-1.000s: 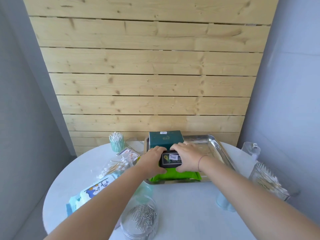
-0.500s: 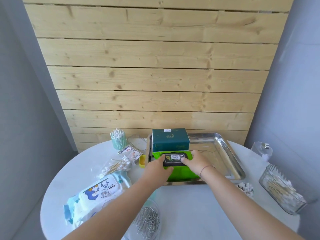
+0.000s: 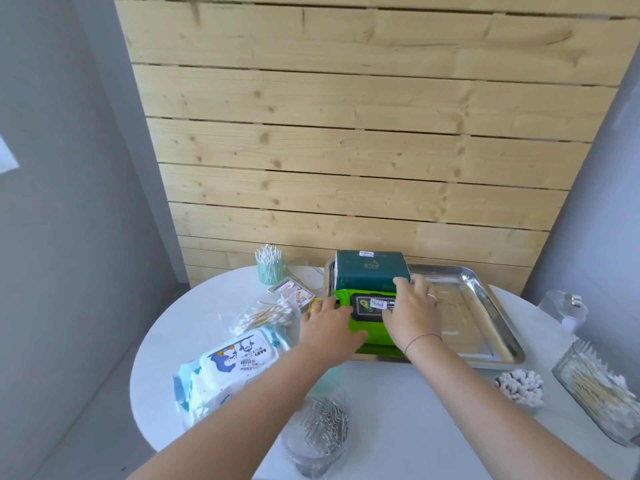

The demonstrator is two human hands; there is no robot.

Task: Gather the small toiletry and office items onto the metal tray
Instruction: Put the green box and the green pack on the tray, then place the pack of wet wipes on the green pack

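The green wipes pack [image 3: 372, 329] is seen at the left end of the metal tray [image 3: 478, 296], just in front of the dark teal box [image 3: 370, 271]. It is touched by 2 flat hands: the left hand [image 3: 325, 327] is laid on its left edge, and the right hand [image 3: 412, 313] is spread over its black lid [image 3: 367, 306].

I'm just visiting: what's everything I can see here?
Shiny metal tray: one, silver, far side of table.
Dark green cardboard box: one, tray's far left.
Bright green wipes pack, black lid: one, on tray before the box.
Blue-and-white baby wipes pack: one, table's left.
Clear bag of wooden-stemmed cotton swabs: one, behind baby wipes.
Mint cup of cotton swabs: one, far left.
Clear tub of steel paper clips: one, near edge.
Clear rectangular box of swabs: one, right edge.
Round table: one, white, under everything.
Hands: two, bare; left hand and right hand rest on the green pack.
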